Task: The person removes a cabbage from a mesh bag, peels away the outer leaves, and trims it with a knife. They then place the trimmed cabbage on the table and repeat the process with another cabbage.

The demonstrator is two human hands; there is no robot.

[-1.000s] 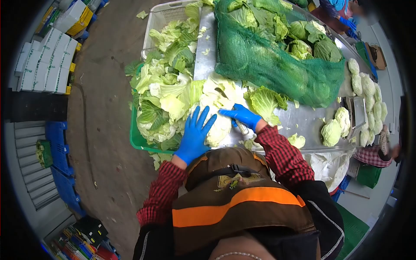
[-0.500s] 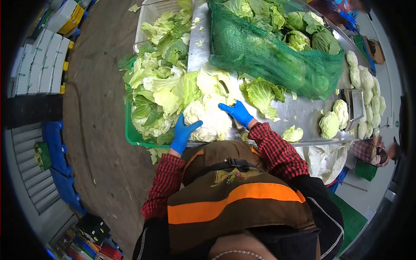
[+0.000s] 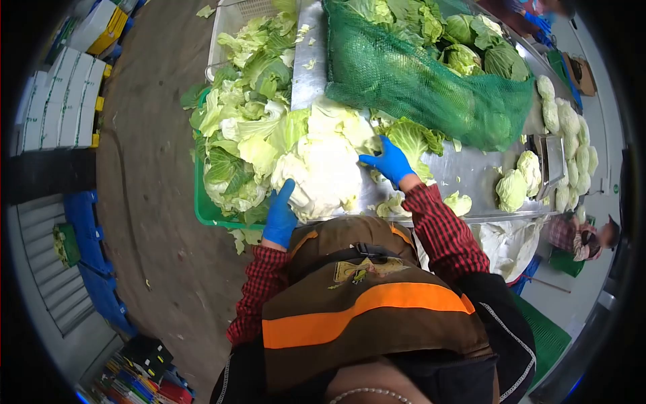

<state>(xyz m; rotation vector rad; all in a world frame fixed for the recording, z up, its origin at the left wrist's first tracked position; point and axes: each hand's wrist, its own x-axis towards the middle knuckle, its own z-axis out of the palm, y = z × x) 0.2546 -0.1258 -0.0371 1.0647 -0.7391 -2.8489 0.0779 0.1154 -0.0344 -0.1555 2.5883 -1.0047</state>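
My left hand, in a blue glove, rests against the lower left of a pale, overexposed mass of cabbage leaves. One finger stretches up along its side; the others are partly hidden. At the right edge of the same mass is my right hand, also gloved in blue, its thumb and fingers spread apart. A loose green cabbage leaf lies just beyond it. Left of the pale leaves, a green crate is heaped with stripped leaves.
A green mesh sack of cabbages lies across the metal table. Trimmed cabbages sit by a scale, with more stacked behind. A white crate of leaves stands far left. Another person is at the right.
The pale leaves have shifted slightly left. My right hand has drawn right and spread its fingers; my left hand has swung its stretched finger upward. A dark curved object near the leaves no longer shows.
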